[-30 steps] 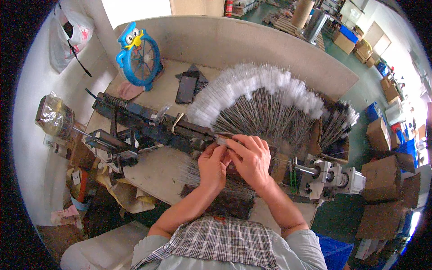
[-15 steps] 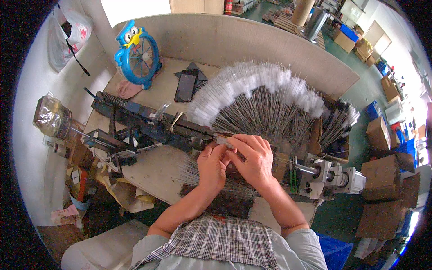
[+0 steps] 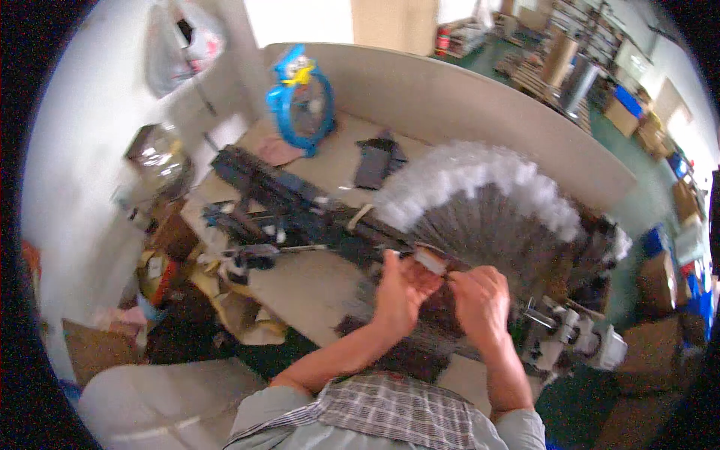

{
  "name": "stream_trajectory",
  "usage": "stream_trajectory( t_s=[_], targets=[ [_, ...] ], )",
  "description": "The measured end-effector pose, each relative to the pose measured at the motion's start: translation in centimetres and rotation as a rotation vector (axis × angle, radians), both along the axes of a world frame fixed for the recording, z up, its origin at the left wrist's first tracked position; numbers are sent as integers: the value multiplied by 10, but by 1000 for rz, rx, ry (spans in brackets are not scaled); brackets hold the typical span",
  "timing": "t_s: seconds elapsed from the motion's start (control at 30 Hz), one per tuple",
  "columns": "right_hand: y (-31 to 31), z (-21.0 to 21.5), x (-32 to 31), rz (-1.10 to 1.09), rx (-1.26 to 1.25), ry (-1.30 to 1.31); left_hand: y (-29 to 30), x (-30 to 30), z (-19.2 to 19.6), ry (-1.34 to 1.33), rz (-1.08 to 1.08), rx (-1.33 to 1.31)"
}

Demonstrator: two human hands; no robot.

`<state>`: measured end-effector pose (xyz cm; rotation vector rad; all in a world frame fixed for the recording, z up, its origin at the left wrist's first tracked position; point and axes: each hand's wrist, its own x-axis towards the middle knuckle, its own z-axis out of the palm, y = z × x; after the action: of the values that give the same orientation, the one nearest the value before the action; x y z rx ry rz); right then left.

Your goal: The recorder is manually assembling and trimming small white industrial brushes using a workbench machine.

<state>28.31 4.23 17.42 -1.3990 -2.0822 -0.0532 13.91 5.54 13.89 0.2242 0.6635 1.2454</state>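
My left hand [image 3: 403, 296] is open beside the black bench machine [image 3: 300, 206], its thumb raised and palm turned up. Just above that palm is a small white piece [image 3: 430, 261], blurred, perhaps a tuft of bristles. To its right, my right hand [image 3: 482, 301] is closed in a pinch; what its fingertips hold is too small and smeared to name. Beyond both hands, many thin wire brushes [image 3: 487, 217] with white bristle heads lie fanned out. Dark material lies on the bench below my hands.
A metal motor unit [image 3: 581, 334] stands at the bench's right end. Towards the back are a blue toy-shaped fan [image 3: 304, 105] and a dark phone [image 3: 373, 163]. A curved board [image 3: 480, 94] edges the bench; cardboard boxes [image 3: 656, 349] stand at the right.
The head view has shifted, moving the scene right and down. My hands, formerly together at the white piece, have parted; the left has opened and the right has drawn to the right.
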Motion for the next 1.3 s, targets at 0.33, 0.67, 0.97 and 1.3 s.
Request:
stream_trajectory(
  t_s=[0.33,0.67,0.97,1.3],
  targets=[
    [-28,10,-1,32,-52,126,-25,-33,-29,470,-263,203],
    [-67,-55,-10,109,-435,282,5,-158,-68,2210,180,678],
    [-67,-51,-18,75,-506,181,16,-195,-99,2426,74,1114],
    [-60,-52,-31,135,-536,176,-27,-221,-87,2078,252,352]
  ],
)
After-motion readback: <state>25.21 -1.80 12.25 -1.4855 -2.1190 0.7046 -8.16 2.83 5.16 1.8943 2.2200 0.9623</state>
